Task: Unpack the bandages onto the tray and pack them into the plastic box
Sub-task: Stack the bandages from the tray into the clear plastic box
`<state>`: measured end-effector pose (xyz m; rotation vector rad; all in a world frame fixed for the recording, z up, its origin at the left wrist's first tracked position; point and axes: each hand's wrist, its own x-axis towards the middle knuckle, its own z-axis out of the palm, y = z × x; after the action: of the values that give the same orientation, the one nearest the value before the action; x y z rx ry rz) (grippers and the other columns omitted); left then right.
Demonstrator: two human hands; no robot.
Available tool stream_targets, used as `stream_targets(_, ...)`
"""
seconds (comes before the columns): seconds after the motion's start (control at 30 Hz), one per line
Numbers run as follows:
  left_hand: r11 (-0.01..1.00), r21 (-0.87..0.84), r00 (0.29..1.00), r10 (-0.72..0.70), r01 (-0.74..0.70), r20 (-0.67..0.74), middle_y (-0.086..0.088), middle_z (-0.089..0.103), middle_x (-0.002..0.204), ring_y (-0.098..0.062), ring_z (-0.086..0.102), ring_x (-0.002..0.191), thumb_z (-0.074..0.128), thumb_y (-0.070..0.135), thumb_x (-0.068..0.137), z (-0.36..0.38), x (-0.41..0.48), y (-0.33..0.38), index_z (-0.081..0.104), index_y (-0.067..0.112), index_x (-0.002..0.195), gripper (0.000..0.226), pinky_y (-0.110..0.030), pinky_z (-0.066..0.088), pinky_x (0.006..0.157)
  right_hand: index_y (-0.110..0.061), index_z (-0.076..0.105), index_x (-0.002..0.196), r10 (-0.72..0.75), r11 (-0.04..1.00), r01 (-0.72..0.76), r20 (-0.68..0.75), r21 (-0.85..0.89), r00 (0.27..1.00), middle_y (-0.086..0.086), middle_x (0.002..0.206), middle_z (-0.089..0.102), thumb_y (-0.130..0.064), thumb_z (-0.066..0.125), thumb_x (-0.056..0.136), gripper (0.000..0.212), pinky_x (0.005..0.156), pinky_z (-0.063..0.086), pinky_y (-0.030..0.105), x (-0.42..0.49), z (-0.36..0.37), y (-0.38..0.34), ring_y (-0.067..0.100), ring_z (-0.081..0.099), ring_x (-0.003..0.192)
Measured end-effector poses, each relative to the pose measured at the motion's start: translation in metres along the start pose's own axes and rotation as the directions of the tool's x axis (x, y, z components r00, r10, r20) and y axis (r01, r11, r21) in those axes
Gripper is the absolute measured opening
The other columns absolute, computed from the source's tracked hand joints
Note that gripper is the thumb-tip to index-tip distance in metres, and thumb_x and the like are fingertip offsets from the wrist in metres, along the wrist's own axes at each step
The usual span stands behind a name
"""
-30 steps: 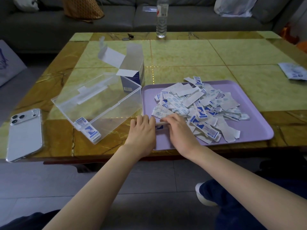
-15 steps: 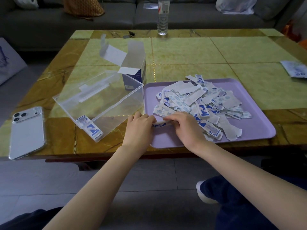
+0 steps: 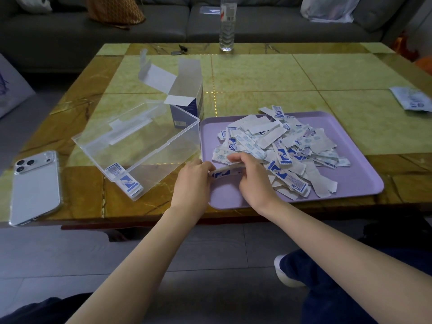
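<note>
A heap of white-and-blue wrapped bandages (image 3: 280,143) lies on the lilac tray (image 3: 350,183). Over the tray's near left corner my left hand (image 3: 192,181) and my right hand (image 3: 254,181) hold a small stack of bandages (image 3: 225,171) between them, each pinching one end. The clear plastic box (image 3: 140,146) sits left of the tray, tilted, with a few bandages (image 3: 124,178) in its near corner.
An open blue-and-white cardboard carton (image 3: 184,99) stands behind the plastic box. A phone (image 3: 35,185) lies at the table's left edge, a water bottle (image 3: 227,31) at the far edge, a paper packet (image 3: 413,101) at the right. A sofa runs behind the table.
Both hands have lifted slightly off the tray's near edge with the gathered stack of bandages held between them. The view has shifted a little.
</note>
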<state>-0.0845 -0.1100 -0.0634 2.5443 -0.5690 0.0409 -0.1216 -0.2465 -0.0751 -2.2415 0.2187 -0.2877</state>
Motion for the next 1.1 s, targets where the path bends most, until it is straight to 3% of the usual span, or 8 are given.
stream_targets(0.23, 0.998, -0.059, 0.996, -0.033, 0.037, 0.078, -0.009, 0.064, 0.096, -0.025, 0.055, 0.088, 0.065, 0.009, 0.083, -0.006, 0.004, -0.002, 0.070, 0.013, 0.104, 0.022, -0.036, 0.046, 0.077, -0.006, 0.064, 0.105, -0.041, 0.994, 0.044, 0.035, -0.100, 0.999, 0.007, 0.108, 0.060, 0.019, 0.042, 0.080, 0.042, 0.088, 0.033, 0.011, 0.005, -0.001, 0.003, 0.015, 0.051, 0.103)
stream_targets(0.47, 0.997, -0.074, 0.971, 0.018, 0.000, 0.239, 0.003, 0.058, 0.080, -0.017, 0.052, 0.073, 0.072, 0.011, 0.078, -0.018, 0.006, 0.000, 0.070, 0.017, 0.103, 0.025, -0.026, 0.041, 0.067, -0.008, 0.065, 0.103, -0.077, 0.979, 0.098, 0.116, -0.180, 0.990, 0.007, 0.106, 0.061, 0.009, 0.044, 0.087, 0.032, 0.084, 0.035, 0.018, 0.007, -0.004, 0.010, 0.018, 0.051, 0.102)
stream_targets(0.63, 0.999, -0.039, 0.982, 0.034, -0.027, 0.187, -0.004, 0.061, 0.093, -0.023, 0.054, 0.082, 0.063, 0.009, 0.084, -0.015, 0.005, 0.001, 0.070, 0.016, 0.103, 0.021, -0.033, 0.046, 0.071, -0.013, 0.064, 0.107, -0.110, 0.952, 0.154, 0.172, -0.266, 0.979, 0.002, 0.108, 0.060, 0.009, 0.047, 0.085, 0.035, 0.077, 0.031, 0.015, 0.004, -0.007, 0.011, 0.014, 0.049, 0.101)
stream_targets(0.8, 0.999, -0.040, 0.985, 0.002, 0.005, 0.171, -0.008, 0.062, 0.099, -0.027, 0.056, 0.085, 0.060, 0.007, 0.086, -0.008, 0.003, 0.001, 0.070, 0.014, 0.101, 0.019, -0.039, 0.049, 0.076, -0.014, 0.063, 0.111, -0.120, 0.926, 0.194, 0.233, -0.325, 0.965, 0.002, 0.108, 0.060, 0.007, 0.046, 0.087, 0.036, 0.082, 0.036, 0.021, 0.004, -0.010, 0.008, 0.017, 0.050, 0.101)
stream_targets(1.0, 0.999, -0.038, 0.989, 0.021, -0.015, 0.148, -0.006, 0.066, 0.092, -0.026, 0.057, 0.079, 0.060, 0.021, 0.088, -0.013, -0.002, 0.002, 0.070, 0.015, 0.093, 0.013, -0.041, 0.051, 0.070, -0.013, 0.063, 0.112, -0.144, 0.931, 0.213, 0.236, -0.296, 0.961, 0.002, 0.109, 0.059, 0.006, 0.047, 0.087, 0.035, 0.083, 0.037, 0.020, 0.000, -0.013, -0.001, 0.016, 0.050, 0.103)
stream_targets(1.1, 0.998, 0.001, 0.996, 0.064, -0.064, 0.065, -0.003, 0.064, 0.092, -0.023, 0.055, 0.080, 0.054, 0.024, 0.093, -0.024, -0.003, 0.003, 0.067, 0.015, 0.096, 0.016, -0.035, 0.043, 0.062, -0.011, 0.061, 0.113, -0.194, 0.930, 0.250, 0.219, -0.268, 0.956, 0.002, 0.111, 0.059, 0.005, 0.049, 0.089, 0.031, 0.087, 0.041, 0.022, -0.002, -0.018, -0.010, 0.016, 0.052, 0.103)
